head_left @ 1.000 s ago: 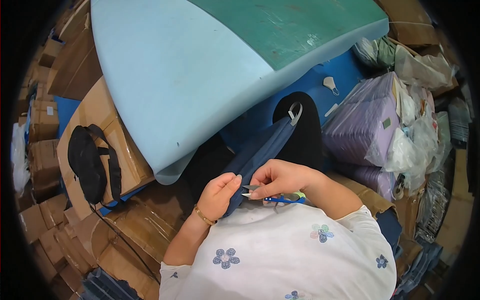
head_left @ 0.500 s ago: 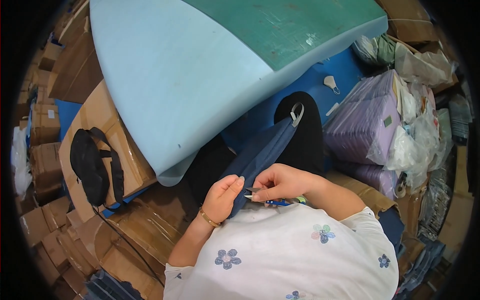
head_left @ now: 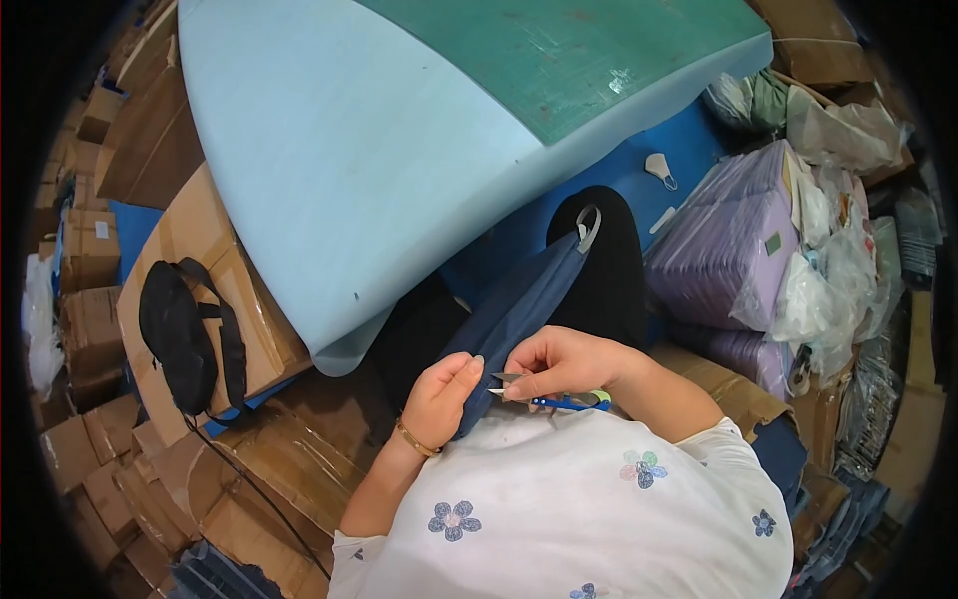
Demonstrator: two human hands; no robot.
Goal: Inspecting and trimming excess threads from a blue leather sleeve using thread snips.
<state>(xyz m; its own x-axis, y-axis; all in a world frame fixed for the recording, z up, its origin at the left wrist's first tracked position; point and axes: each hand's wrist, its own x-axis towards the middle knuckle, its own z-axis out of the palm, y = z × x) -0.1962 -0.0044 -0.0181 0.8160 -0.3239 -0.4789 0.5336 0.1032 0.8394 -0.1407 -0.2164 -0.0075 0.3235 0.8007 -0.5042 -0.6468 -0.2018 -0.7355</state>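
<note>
Across my lap lies a navy blue fabric piece [head_left: 519,304], with a light grey strap loop [head_left: 589,229] at its far end over my right knee. My left hand [head_left: 445,390] pinches the cloth near my waist, thumb on top. Close beside it, my right hand [head_left: 559,365] is closed around small scissors [head_left: 569,402] with blue and yellow-green handles. The blades are slightly parted and point left at the fabric, by my left thumb. Whether they touch the cloth I cannot tell.
Ahead stands a table with a light blue cover [head_left: 329,170] and a green mat [head_left: 599,60]. On a cardboard box [head_left: 269,299] at left rests a black bag [head_left: 180,334]. Plastic-wrapped purple bundles [head_left: 723,240] are stacked at right. A white mask [head_left: 659,168] lies on the blue surface beyond.
Hardly anything differs. The scissors have tilted a little in my right hand, showing more of the handles. The fabric and my left hand hold nearly the same place.
</note>
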